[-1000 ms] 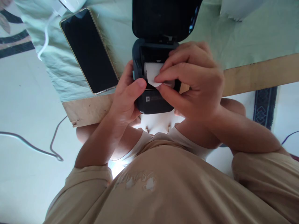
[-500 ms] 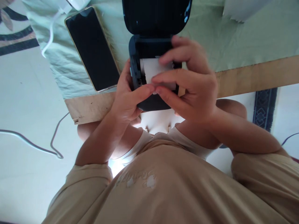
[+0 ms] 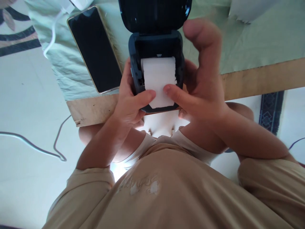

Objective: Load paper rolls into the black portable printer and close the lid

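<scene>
A small black thermal printer [image 3: 132,52] lies at the table's edge with its lid [image 3: 154,16] swung up. Inside sits a white paper roll [image 3: 158,68], and its loose end hangs over the front lip. My left hand [image 3: 130,100] grips the printer's left side, its thumb pressing the paper's left edge. On the other side, my right hand [image 3: 207,82] wraps the printer's right wall. Its thumb rests on the paper's right part, while the index finger is raised and bent beside the lid, slightly blurred. Some right-hand fingers are hidden behind the printer.
A smartphone [image 3: 95,51] with a dark screen lies left of the printer on the green cloth [image 3: 238,47]. A white cable [image 3: 52,35] runs past it. At the back right is a white piece with a ragged edge [image 3: 247,11]. The wooden table edge [image 3: 262,78] faces me.
The paper's end has been drawn forward over the printer's front lip. My right hand has moved from above the roll to the printer's right side. The printer has shifted slightly left.
</scene>
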The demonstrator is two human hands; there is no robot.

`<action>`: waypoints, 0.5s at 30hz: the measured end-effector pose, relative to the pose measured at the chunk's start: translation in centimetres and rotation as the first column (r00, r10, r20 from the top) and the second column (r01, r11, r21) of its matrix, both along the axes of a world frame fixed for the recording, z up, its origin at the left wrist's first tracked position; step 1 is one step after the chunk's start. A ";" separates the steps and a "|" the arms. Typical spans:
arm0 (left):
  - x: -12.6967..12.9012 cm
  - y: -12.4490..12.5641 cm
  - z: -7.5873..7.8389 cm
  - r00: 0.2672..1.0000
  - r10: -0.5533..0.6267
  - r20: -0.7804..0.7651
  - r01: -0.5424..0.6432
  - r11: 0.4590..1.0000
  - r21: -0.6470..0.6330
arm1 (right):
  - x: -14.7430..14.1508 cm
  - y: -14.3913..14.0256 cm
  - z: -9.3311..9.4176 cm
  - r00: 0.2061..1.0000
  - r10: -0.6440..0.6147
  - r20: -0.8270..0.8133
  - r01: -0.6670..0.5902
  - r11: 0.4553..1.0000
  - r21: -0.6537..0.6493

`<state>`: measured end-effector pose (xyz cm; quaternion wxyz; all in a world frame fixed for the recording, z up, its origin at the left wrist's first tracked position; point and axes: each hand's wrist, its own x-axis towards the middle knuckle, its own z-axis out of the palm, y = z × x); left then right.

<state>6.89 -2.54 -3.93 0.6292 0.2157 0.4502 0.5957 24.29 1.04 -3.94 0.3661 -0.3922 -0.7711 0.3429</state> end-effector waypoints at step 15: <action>-0.4 -0.5 -0.2 1.000 -0.019 0.015 0.018 0.997 0.081 | 0.7 1.6 -0.8 0.956 0.190 -0.223 -0.196 0.981 -0.003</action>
